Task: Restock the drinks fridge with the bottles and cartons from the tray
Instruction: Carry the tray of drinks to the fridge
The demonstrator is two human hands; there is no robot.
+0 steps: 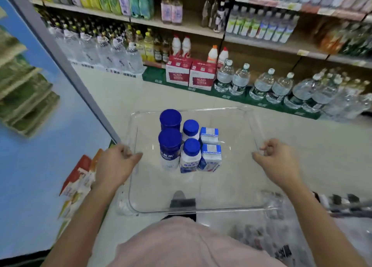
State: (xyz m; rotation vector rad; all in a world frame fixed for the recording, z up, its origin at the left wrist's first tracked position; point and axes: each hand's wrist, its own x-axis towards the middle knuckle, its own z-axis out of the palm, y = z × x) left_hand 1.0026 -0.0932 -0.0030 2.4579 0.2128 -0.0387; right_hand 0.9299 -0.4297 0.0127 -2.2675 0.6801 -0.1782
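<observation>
I carry a clear plastic tray [231, 204] in front of me above the shop floor. My left hand [116, 164] grips its left rim and my right hand [279, 162] grips its right rim. On the tray stand two tall bottles with wide blue caps [170, 144], two shorter white bottles with blue caps [191, 152], and two blue-and-white cartons [210, 148], grouped near the tray's middle. A fridge's blue side with a grey frame [60, 55] rises at the left.
Shop shelves [181, 27] full of drink bottles run across the back. Large water bottles [261, 83] and two red-and-white soda boxes [189, 73] stand on the floor ahead. Packaged goods [78, 182] lie low at the left, beside my left arm.
</observation>
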